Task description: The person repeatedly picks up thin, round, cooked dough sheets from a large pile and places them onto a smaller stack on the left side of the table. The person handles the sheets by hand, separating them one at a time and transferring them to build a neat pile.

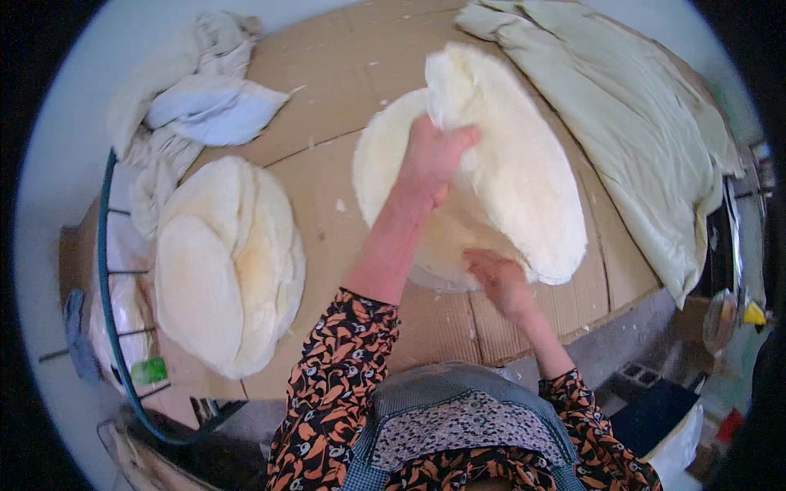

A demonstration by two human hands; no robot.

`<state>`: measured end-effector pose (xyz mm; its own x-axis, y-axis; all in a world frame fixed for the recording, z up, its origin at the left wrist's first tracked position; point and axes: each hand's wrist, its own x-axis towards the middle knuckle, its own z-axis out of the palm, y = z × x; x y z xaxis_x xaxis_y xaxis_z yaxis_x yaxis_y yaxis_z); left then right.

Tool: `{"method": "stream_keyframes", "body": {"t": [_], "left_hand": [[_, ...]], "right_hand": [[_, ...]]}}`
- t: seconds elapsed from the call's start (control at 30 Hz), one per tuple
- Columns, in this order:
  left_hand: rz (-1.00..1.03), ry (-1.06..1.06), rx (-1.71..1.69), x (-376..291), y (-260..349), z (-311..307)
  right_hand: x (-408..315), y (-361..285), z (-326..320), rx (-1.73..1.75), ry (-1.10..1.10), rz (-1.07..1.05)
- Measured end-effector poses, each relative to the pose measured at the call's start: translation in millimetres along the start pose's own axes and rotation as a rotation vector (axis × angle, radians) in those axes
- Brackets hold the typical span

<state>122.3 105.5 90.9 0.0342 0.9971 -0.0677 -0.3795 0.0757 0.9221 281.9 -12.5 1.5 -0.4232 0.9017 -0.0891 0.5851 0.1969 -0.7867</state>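
Large thin round flatbreads lie in two groups on flattened cardboard (pixel 344 319). My left hand (pixel 435 153) grips the near fold of a pale flatbread (pixel 528 166), which is lifted and bent over on the right. Under it rests another round flatbread (pixel 384 153). My right hand (pixel 497 276) is at the lower edge of the bread, blurred; its fingers touch or nearly touch the sheet, and whether they hold it I cannot tell. At the left sits a stack of flatbreads (pixel 270 270) with a folded one (pixel 196 288) on top.
A pale green cloth (pixel 614 123) covers the right side of the cardboard. Crumpled cloths (pixel 215 104) lie at the upper left. A blue-rimmed metal rack (pixel 107 245) stands along the left edge. The near cardboard edge is close to the apron (pixel 466 423).
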Motion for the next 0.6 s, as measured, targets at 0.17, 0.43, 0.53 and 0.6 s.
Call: {"method": "stream_keyframes", "body": {"t": [0.17, 0.43, 0.53, 0.6], "left_hand": [[0.319, 0.122, -0.069, -76.5, 108.3, -86.6], [0.442, 1.283, 0.851, -269.3, 153.7, -264.5], [0.448, 0.999, 1.078, -235.4, 102.7, -215.1], [0.025, 0.592, 0.472, -191.0, 31.1, -166.4]], "right_hand": [[10.6, 77.9, -22.9, 0.115, 0.536, -0.200], [42.6, 48.1, -53.9, 0.189, 0.294, 0.171], [41.8, 40.9, -50.4, 0.134, 0.297, 0.124], [41.1, 45.1, -50.9, 0.065, 0.270, 0.105]]}}
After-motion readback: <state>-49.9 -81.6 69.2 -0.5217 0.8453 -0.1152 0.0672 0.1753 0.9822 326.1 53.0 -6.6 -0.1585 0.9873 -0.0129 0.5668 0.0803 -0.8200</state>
